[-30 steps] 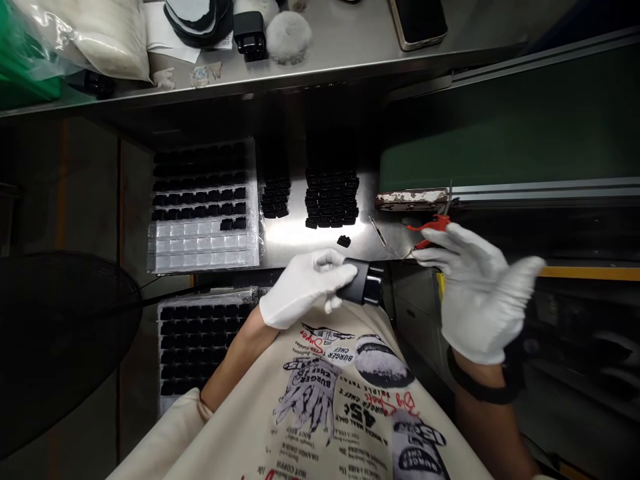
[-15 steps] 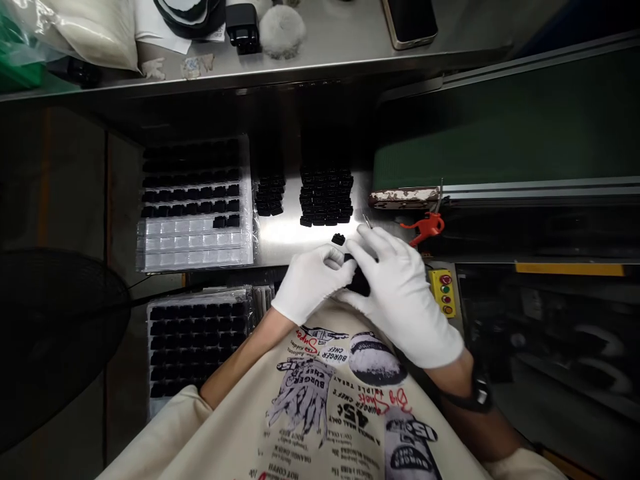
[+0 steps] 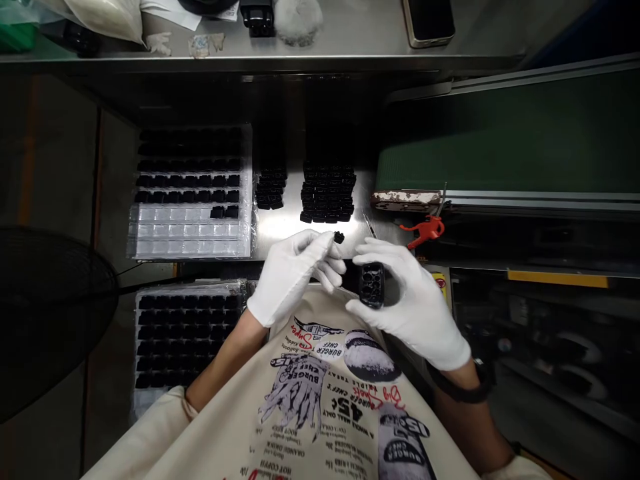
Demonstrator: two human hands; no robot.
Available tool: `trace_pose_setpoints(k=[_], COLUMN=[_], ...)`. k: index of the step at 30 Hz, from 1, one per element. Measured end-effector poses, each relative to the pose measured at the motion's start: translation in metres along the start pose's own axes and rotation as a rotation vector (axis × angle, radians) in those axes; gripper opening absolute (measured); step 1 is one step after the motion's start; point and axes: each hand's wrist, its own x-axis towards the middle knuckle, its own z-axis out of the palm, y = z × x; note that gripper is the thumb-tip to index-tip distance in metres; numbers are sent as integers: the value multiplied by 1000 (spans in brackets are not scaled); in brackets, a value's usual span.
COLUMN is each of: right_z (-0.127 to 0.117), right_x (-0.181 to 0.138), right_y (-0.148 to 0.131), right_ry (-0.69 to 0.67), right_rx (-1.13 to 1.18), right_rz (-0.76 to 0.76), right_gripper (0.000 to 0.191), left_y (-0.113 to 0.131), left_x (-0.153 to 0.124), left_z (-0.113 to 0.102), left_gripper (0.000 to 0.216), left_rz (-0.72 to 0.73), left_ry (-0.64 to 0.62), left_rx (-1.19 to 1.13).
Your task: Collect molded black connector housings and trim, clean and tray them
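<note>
My right hand (image 3: 413,297) wears a white glove and grips a black connector housing (image 3: 371,285) between thumb and fingers. Its open face, with several round and oblong cavities, is turned up toward me. My left hand (image 3: 300,270), also gloved, has thumb and forefinger closed at a small black part (image 3: 339,237) by the front edge of the steel bench (image 3: 280,233). The other left fingers are curled beneath. Behind the hands stand rows of small black parts (image 3: 327,193), with a narrower group (image 3: 271,190) to their left.
A clear plastic tray (image 3: 170,230), partly filled with black pieces, lies at the left; another filled tray (image 3: 187,340) is below it. An orange-handled tool (image 3: 426,231) hangs near the green conveyor (image 3: 505,147). A phone (image 3: 430,21) rests on the upper shelf (image 3: 345,53).
My hands have moved apart. The left has let go of the connector housing and closed its fingertips at the small black part; the right has turned the housing to show its cavities.
</note>
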Motion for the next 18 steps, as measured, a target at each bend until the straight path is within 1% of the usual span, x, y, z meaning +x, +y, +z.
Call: trace_pose_setpoints(k=[6,9,18], right_z=[11,12,13], right_x=[-3,-4,-7], right_y=[-5,-6,-6], right_ry=[-36,-25,0], right_rx=[118,103,90], right_rz=[13,12,26], right_gripper=[55,58,64], left_y=[5,6,6], left_x=[-5,-7,-8], left_z=[5,6,6], left_gripper=[38,37,41], left_rz=[-20,-14,-6], left_ry=[-40,-27,15], left_rx=[-38,-43,0])
